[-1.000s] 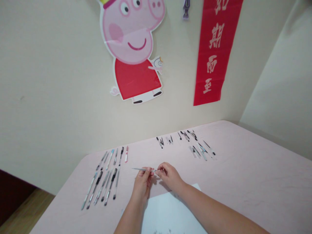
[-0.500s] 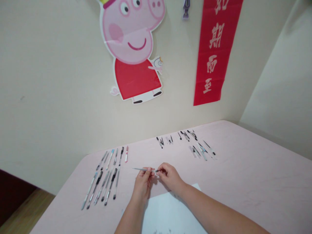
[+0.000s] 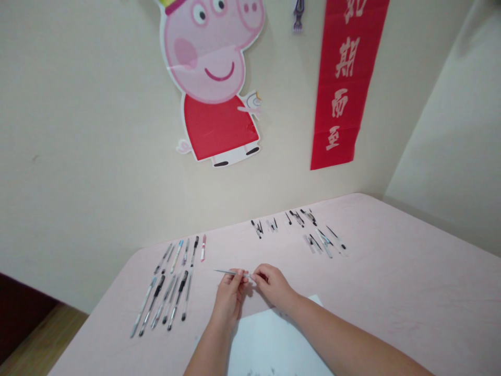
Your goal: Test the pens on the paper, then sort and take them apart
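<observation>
Held nearly level above the table is a thin pen (image 3: 225,271), its slim grey end pointing left. My left hand (image 3: 229,295) is closed around its middle, thumb on top. At the pen's right end my right hand (image 3: 274,284) is closed in a pinch; the fingers cover whatever detail is there. Below both wrists lies a white sheet of paper (image 3: 270,339), with small dark marks along its bottom edge.
Several whole pens (image 3: 168,300) lie in two rows at the left. Further back on the right are small groups of pen parts (image 3: 321,243), dark and clear. A pink cloth (image 3: 410,292) covers the table, which meets the wall behind.
The dark piece seen at the pen's right end no longer shows; a pale, clear section is there now. My right hand has shifted very slightly; the left stays put.
</observation>
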